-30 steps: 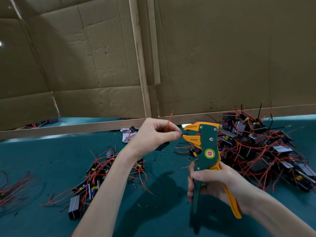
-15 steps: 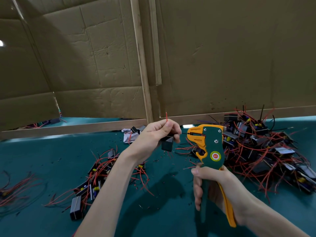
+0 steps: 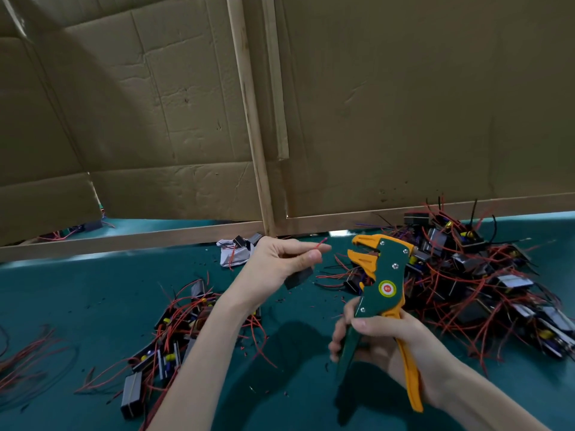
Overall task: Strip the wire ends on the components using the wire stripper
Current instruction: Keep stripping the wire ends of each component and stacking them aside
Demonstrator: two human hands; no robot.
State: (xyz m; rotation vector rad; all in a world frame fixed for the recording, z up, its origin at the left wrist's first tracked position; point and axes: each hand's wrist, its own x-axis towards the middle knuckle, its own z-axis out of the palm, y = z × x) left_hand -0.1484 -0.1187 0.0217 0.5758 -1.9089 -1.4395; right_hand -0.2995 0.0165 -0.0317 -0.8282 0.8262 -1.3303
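My left hand (image 3: pixel 280 262) holds a small black component (image 3: pixel 298 277) and pinches its red wire (image 3: pixel 318 244), whose end points right toward the stripper. My right hand (image 3: pixel 378 340) grips the handles of the green and orange wire stripper (image 3: pixel 384 286). Its orange jaws (image 3: pixel 362 253) stand open, a short gap right of the wire end. Nothing sits between the jaws.
A large heap of black components with red wires (image 3: pixel 473 275) lies right of the stripper. A smaller heap (image 3: pixel 183 325) lies under my left forearm. Loose red wires (image 3: pixel 21 365) lie far left. A cardboard wall with wooden strips (image 3: pixel 249 119) closes the back of the teal table (image 3: pixel 93 290).
The stripper jaws have opened and the tool has drawn slightly away from the wire. My left hand has turned the component, so the red wire now points right instead of up.
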